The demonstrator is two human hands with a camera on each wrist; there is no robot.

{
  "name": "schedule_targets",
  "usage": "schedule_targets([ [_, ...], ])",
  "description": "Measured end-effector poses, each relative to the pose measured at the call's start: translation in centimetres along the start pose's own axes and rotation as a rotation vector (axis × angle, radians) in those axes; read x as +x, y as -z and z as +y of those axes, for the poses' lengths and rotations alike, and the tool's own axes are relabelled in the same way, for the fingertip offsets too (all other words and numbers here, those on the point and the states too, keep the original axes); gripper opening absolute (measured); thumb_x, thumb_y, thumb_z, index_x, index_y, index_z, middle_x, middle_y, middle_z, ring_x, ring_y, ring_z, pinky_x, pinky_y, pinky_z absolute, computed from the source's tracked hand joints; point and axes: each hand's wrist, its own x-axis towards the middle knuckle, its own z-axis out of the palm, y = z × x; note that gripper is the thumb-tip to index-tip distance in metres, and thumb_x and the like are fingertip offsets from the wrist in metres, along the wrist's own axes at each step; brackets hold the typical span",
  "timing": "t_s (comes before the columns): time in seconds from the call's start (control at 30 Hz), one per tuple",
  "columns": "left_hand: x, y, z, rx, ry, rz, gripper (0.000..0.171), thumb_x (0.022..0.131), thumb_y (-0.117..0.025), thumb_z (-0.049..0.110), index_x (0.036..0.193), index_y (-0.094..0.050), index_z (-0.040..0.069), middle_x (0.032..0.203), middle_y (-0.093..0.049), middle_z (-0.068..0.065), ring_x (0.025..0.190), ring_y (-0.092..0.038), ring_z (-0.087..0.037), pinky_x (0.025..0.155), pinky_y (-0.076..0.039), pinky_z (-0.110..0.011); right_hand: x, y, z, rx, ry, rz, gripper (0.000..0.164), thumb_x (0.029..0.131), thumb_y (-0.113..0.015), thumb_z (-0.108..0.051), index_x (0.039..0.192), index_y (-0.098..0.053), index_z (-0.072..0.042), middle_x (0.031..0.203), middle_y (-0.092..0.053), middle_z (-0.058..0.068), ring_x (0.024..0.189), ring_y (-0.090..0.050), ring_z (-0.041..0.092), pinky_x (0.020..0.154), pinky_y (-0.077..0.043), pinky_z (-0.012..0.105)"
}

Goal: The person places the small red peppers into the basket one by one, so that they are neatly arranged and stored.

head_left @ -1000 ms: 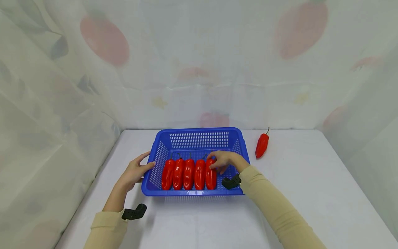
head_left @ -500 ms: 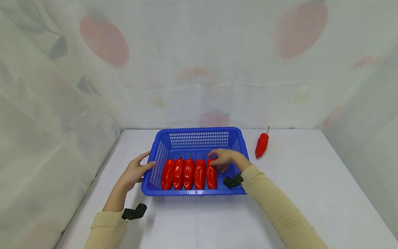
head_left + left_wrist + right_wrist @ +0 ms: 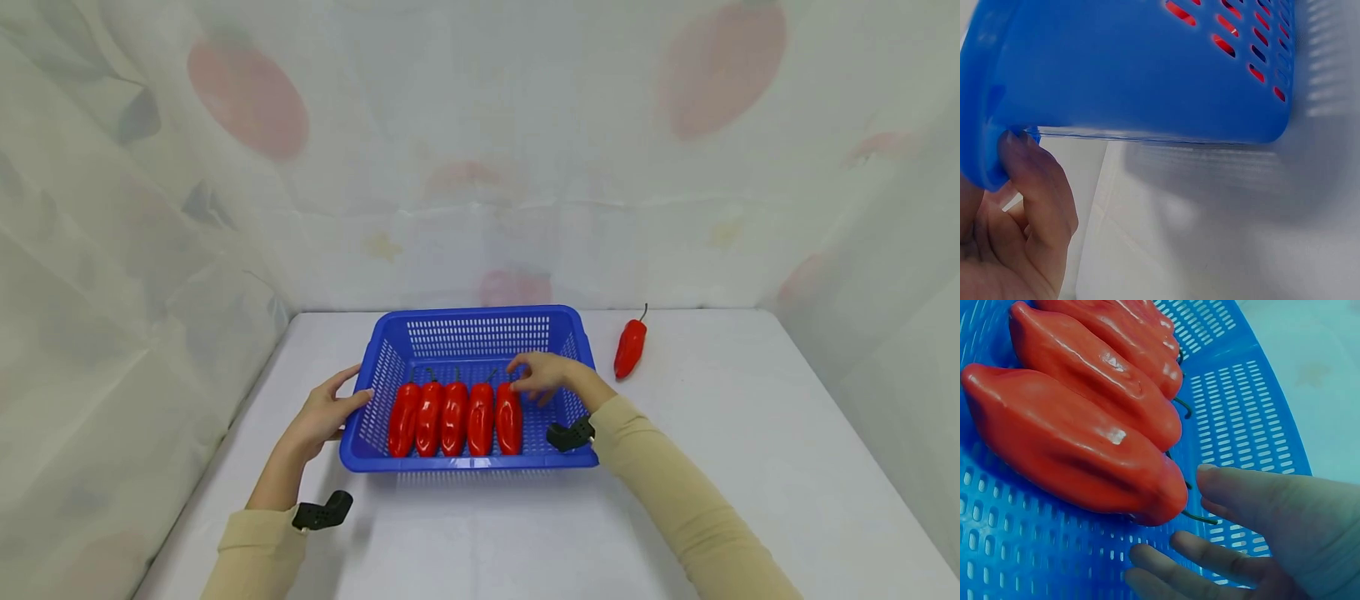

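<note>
A blue plastic basket (image 3: 558, 461) with slotted walls holds several red peppers in a row, their green stems pointing to the far side. My left hand (image 3: 324, 417) grips the basket's left rim, with the thumb on top; in the left wrist view the fingers (image 3: 1041, 187) curl under the rim. Over the right part of the basket, my right hand (image 3: 545, 375) is by the stem end of the rightmost pepper (image 3: 509, 421). The right wrist view shows thumb and fingers (image 3: 1210, 556) spread apart around the stem, off the pepper's body.
One more red pepper (image 3: 630, 348) lies on the white table (image 3: 720, 400) to the right of the basket, its stem toward the back. A printed white curtain (image 3: 465, 125) hangs behind the table and along both sides.
My right hand has let go of the rightmost pepper and drawn slightly up and away toward the right. The left hand stays on the rim.
</note>
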Motion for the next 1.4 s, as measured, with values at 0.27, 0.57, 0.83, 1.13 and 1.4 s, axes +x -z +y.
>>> schedule_targets([
  [0.27, -0.1, -0.2, -0.1, -0.008, 0.007, 0.005, 0.069, 0.088, -0.060, 0.036, 0.146, -0.025, 0.022, 0.111, -0.060, -0.025, 0.077, -0.068, -0.025, 0.064, -0.057, -0.043, -0.8, 1.2, -0.5, -0.087, 0.121, 0.076, 0.041, 0.091, -0.058, -0.017, 0.128, -0.048, -0.004, 0.109, -0.059, 0.016, 0.084, -0.063, 0.035, 0.071, -0.056, 0.040],
  [0.57, -0.3, -0.1, 0.0, -0.006, 0.004, 0.003, 0.071, 0.089, -0.059, 0.035, 0.147, -0.022, 0.019, 0.111, -0.060, -0.025, 0.077, -0.069, -0.024, 0.064, -0.057, -0.042, -1.9, 2.8, -0.8, -0.154, 0.219, 0.236, 0.038, 0.090, -0.059, -0.022, 0.124, -0.051, -0.007, 0.113, -0.059, 0.016, 0.083, -0.063, 0.030, 0.066, -0.056, 0.027],
  [0.83, -0.4, 0.0, -0.1, -0.015, 0.000, 0.006, 0.071, 0.088, -0.060, 0.035, 0.147, -0.023, 0.018, 0.109, -0.061, -0.024, 0.076, -0.069, -0.024, 0.063, -0.057, -0.042, -2.7, 4.2, -0.7, -0.185, 0.329, 0.388, 0.035, 0.090, -0.057, -0.021, 0.121, -0.054, -0.006, 0.109, -0.061, 0.015, 0.095, -0.060, 0.027, 0.079, -0.055, 0.035],
  [1.13, -0.1, -0.1, -0.1, -0.011, 0.003, 0.011, 0.070, 0.088, -0.060, 0.036, 0.146, -0.024, 0.022, 0.110, -0.061, -0.025, 0.076, -0.069, -0.025, 0.063, -0.057, -0.043, -3.2, 6.0, 0.8, -0.139, 0.331, 0.553, 0.033, 0.090, -0.057, -0.020, 0.121, -0.055, -0.008, 0.106, -0.063, 0.014, 0.092, -0.062, 0.029, 0.077, -0.053, 0.039],
  [1.4, -0.1, -0.2, 0.1, -0.015, 0.013, 0.008, 0.069, 0.088, -0.060, 0.035, 0.146, -0.024, 0.023, 0.108, -0.062, -0.024, 0.075, -0.069, -0.025, 0.063, -0.057, -0.042, -3.9, 7.6, 3.1, -0.069, 0.258, 0.649, 0.035, 0.092, -0.055, -0.023, 0.123, -0.053, -0.008, 0.112, -0.061, 0.017, 0.102, -0.059, 0.034, 0.082, -0.051, 0.045],
])
